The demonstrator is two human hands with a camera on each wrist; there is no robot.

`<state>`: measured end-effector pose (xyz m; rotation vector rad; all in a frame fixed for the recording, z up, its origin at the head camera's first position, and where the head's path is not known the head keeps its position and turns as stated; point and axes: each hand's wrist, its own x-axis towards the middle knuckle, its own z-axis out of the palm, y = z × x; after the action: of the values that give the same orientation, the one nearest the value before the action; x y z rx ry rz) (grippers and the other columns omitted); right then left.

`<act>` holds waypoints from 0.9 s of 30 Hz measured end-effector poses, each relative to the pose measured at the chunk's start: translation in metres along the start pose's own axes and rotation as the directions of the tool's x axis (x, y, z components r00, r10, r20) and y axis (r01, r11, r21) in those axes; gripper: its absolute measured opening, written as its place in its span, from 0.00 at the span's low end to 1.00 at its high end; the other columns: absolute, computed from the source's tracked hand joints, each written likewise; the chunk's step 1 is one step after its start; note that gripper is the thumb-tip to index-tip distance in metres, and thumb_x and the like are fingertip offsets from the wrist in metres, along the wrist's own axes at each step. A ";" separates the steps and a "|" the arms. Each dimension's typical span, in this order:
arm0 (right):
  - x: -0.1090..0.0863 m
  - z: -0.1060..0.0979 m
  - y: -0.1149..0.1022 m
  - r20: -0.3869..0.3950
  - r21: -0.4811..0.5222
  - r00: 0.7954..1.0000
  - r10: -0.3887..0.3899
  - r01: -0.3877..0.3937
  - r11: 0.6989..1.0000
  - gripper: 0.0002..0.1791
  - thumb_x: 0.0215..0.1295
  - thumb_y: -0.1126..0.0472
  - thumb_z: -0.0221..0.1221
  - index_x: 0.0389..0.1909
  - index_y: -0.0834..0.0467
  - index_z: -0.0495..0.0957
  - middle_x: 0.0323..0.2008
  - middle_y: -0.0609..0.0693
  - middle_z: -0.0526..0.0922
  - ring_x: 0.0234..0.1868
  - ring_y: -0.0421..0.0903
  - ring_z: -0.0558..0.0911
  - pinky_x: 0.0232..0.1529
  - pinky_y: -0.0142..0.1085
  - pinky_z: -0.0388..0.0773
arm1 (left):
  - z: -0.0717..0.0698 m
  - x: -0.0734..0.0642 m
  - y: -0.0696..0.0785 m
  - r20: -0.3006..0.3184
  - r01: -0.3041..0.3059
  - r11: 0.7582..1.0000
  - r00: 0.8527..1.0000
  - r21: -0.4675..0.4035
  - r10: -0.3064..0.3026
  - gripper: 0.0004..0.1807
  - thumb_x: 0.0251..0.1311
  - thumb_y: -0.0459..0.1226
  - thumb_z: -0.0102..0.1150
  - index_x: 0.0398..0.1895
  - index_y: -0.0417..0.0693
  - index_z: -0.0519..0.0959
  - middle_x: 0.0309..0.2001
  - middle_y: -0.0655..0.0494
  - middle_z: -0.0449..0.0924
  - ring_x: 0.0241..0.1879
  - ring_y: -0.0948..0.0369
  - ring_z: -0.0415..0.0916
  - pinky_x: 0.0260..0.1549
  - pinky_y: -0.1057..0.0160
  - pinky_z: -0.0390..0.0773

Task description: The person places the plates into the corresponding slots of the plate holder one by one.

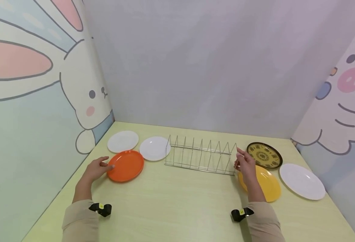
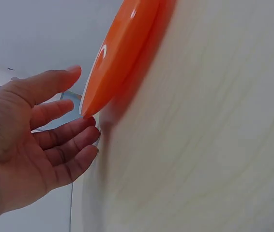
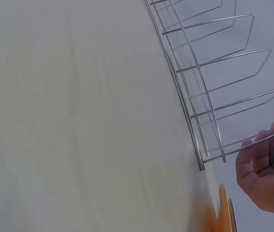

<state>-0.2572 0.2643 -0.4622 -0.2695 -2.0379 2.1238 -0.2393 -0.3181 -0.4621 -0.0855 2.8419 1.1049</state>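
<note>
My left hand (image 1: 96,168) is at the left rim of an orange plate (image 1: 126,166), thumb and fingers spread apart. In the left wrist view the thumb stands off from the orange plate (image 2: 120,53), and the fingertips are right at its edge. At the other side, my right hand (image 1: 245,164) holds the right end of a wire dish rack (image 1: 200,167) with upright dividers. The right wrist view has the fingers (image 3: 262,153) curled at the end wire of the rack (image 3: 195,116). No plates stand in the rack.
Two white plates, a farther one (image 1: 123,141) and a nearer one (image 1: 155,148), lie left of the rack. To the right lie a yellow plate (image 1: 268,183) under the right forearm, a dark-rimmed patterned plate (image 1: 263,155) and another white plate (image 1: 302,181). Walls enclose the table (image 1: 171,205).
</note>
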 end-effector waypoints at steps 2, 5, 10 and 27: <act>0.000 0.001 0.000 -0.002 0.003 1.000 0.008 -0.008 1.000 0.20 0.68 0.54 0.52 0.59 0.53 0.71 0.19 0.48 0.71 0.22 0.41 0.72 0.25 0.33 0.76 | -0.001 0.002 -0.001 0.010 -0.005 1.000 1.000 -0.012 0.005 0.39 0.58 0.48 0.60 0.63 0.30 0.61 0.45 0.35 0.74 0.43 0.44 0.73 0.42 0.48 0.73; 0.000 0.002 0.000 -0.007 0.013 1.000 0.022 -0.022 1.000 0.21 0.68 0.55 0.52 0.60 0.54 0.70 0.19 0.48 0.71 0.22 0.41 0.72 0.26 0.33 0.76 | -0.002 0.005 -0.004 0.022 -0.004 0.999 1.000 -0.050 0.005 0.38 0.58 0.46 0.60 0.63 0.29 0.61 0.44 0.36 0.75 0.39 0.49 0.74 0.38 0.54 0.76; 0.000 0.003 0.000 -0.013 0.013 1.000 0.003 -0.003 1.000 0.17 0.69 0.55 0.52 0.56 0.51 0.72 0.18 0.48 0.70 0.21 0.41 0.72 0.25 0.33 0.76 | 0.000 0.008 -0.007 0.052 0.014 0.994 0.999 -0.107 -0.009 0.36 0.59 0.43 0.60 0.63 0.27 0.61 0.42 0.39 0.75 0.36 0.53 0.73 0.33 0.59 0.75; -0.001 0.003 0.000 -0.022 -0.057 1.000 -0.020 0.019 0.998 0.15 0.69 0.56 0.51 0.55 0.50 0.72 0.19 0.47 0.72 0.20 0.41 0.72 0.26 0.35 0.77 | 0.006 0.007 -0.001 0.037 0.072 0.942 0.997 -0.328 -0.064 0.27 0.61 0.29 0.49 0.63 0.27 0.60 0.38 0.44 0.75 0.29 0.59 0.73 0.28 0.63 0.76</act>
<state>-0.2571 0.2608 -0.4618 -0.2801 -2.0822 2.0443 -0.2461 -0.3153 -0.4682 -0.1889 2.5803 1.5413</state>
